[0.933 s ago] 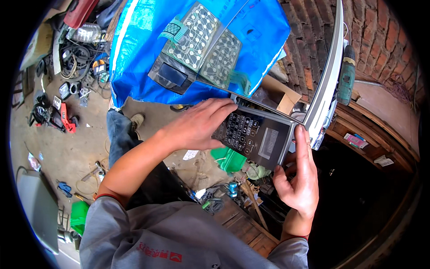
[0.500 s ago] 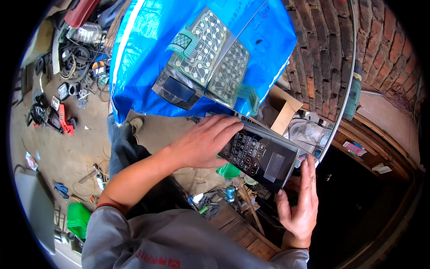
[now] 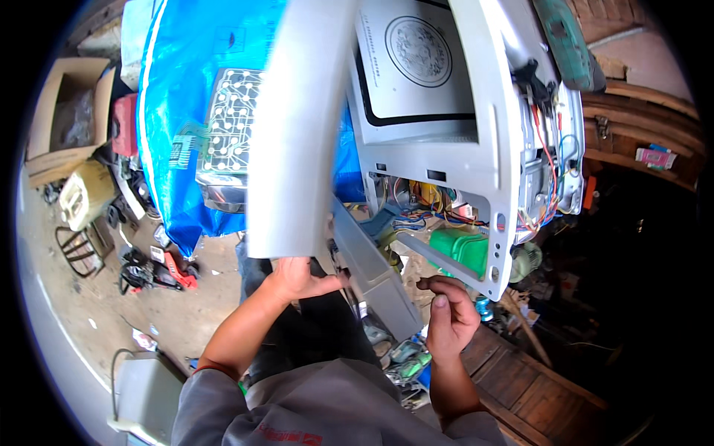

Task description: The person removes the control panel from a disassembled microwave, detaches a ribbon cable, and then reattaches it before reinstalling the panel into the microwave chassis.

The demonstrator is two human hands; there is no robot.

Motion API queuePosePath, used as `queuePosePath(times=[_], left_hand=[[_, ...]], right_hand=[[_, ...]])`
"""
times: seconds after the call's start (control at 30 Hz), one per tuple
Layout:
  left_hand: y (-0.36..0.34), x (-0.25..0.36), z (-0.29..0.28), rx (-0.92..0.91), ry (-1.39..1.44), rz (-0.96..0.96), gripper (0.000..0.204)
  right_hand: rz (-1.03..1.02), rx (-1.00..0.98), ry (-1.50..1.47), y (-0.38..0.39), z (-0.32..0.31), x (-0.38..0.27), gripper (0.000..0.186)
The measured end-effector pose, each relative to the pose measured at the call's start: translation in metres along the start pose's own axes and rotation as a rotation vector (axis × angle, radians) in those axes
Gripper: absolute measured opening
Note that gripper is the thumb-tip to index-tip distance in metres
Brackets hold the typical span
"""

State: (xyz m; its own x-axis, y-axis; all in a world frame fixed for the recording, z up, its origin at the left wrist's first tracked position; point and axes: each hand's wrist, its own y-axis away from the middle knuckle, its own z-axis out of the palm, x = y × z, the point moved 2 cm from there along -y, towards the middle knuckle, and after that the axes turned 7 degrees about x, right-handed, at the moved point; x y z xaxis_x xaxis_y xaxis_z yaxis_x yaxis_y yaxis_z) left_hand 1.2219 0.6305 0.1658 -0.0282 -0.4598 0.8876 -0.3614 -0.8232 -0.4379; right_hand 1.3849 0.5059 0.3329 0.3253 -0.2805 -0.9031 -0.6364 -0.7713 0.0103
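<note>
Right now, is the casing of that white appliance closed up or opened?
Opened. The white appliance shows bare coloured wires and a green part inside; the left hand holds a detached grey panel.

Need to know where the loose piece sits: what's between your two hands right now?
In the head view, a grey control panel strip slants down between the left hand and the right hand; the left hand touches its upper end, below the grey appliance door.

two hands (image 3: 297,279), one grey panel (image 3: 372,271) between them, one white appliance casing (image 3: 491,149) above, one cardboard box (image 3: 67,111) far left.
</note>
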Motion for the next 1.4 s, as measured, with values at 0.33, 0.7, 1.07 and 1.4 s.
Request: queuePosePath(times=[0.33, 0.7, 1.07, 1.4], left_hand=[[0.016, -0.014, 0.005, 0.111, -0.052, 0.109, 0.081], [0.095, -0.084, 0.024, 0.190, 0.034, -0.169, 0.054], [0.087, -0.071, 0.014, 0.184, 0.147, -0.275, 0.051], [0.071, -0.071, 0.018, 0.270, 0.332, -0.566, 0.071]], right_hand=[[-0.050, -0.111, -0.159, -0.020, 0.003, 0.036, 0.023], [0.031, -0.641, -0.485, -0.102, -0.018, 0.022, 0.048], [0.130, -1.025, -0.453, -0.133, 0.037, 0.014, 0.051], [0.323, -0.985, -0.315, -0.147, 0.077, 0.018, 0.042]])
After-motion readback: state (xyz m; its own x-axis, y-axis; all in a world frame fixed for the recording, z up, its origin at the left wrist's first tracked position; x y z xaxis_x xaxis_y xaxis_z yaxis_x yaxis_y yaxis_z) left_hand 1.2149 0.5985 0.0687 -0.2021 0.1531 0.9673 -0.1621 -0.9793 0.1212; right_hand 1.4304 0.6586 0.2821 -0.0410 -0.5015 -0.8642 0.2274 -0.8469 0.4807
